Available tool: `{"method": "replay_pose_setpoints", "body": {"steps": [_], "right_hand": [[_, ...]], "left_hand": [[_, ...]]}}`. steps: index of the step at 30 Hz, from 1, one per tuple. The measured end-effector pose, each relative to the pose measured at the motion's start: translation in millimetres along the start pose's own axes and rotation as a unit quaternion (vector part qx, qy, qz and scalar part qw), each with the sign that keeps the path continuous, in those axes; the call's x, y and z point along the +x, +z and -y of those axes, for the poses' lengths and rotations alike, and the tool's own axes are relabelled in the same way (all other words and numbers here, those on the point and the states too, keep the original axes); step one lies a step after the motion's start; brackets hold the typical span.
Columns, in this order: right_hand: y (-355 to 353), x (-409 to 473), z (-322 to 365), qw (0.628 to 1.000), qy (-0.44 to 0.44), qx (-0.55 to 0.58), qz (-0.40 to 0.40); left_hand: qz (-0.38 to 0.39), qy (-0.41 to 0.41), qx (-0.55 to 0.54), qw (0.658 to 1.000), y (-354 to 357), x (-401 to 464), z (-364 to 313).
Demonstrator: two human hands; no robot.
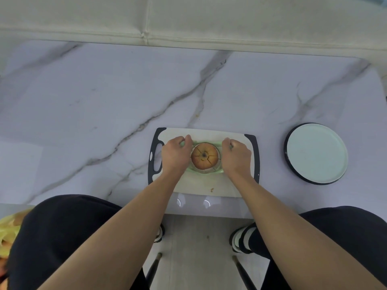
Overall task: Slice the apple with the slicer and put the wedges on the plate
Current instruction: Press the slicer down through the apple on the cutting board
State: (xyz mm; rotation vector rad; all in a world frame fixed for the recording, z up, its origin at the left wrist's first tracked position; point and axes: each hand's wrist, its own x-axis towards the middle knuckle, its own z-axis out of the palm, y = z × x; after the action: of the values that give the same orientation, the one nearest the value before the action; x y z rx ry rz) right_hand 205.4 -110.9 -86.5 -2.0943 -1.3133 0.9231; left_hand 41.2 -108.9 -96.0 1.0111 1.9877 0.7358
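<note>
A yellow-red apple [204, 156] stands on the white cutting board [209, 185], ringed by the pale green slicer [206, 170]. The slicer's blades have cut lines into the apple's top, and the apple rises through the ring. My left hand [175, 154] grips the slicer's left handle and my right hand [236, 156] grips its right handle; both handles are mostly hidden under my fingers. A round pale plate [316, 153] with a dark rim lies bare on the table to the right of the board.
The marble table [104, 111] stretches wide to the left and behind the board. A cream sofa edge [188, 28] runs along the far side. My knees and chair legs show below the table's front edge. Yellow scraps [8, 229] sit at the lower left.
</note>
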Motion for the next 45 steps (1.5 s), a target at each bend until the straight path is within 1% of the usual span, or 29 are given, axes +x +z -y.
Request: {"method": "replay_pose_setpoints", "body": {"steps": [10, 16, 21, 35, 41, 45], "right_hand": [[2, -1, 1, 1.000, -0.014, -0.012, -0.013], [2, 3, -6, 1.000, 0.001, 0.009, -0.001], [2, 5, -11, 1.000, 0.005, 0.025, 0.007], [4, 3, -4, 1.000, -0.007, -0.001, -0.004], [3, 5, -10, 1.000, -0.003, 0.030, -0.002], [3, 4, -9, 1.000, -0.003, 0.027, -0.002]], "left_hand": [[0.004, 0.005, 0.000, 1.000, 0, 3, 4], [-0.010, 0.003, 0.020, 1.000, 2, -1, 0], [-0.016, 0.016, 0.030, 0.999, 3, -1, -2], [-0.012, 0.001, 0.019, 1.000, 4, 2, 3], [-0.020, 0.015, 0.034, 0.999, 4, -1, 0], [-0.021, 0.017, 0.036, 0.999, 4, -1, 1]]}}
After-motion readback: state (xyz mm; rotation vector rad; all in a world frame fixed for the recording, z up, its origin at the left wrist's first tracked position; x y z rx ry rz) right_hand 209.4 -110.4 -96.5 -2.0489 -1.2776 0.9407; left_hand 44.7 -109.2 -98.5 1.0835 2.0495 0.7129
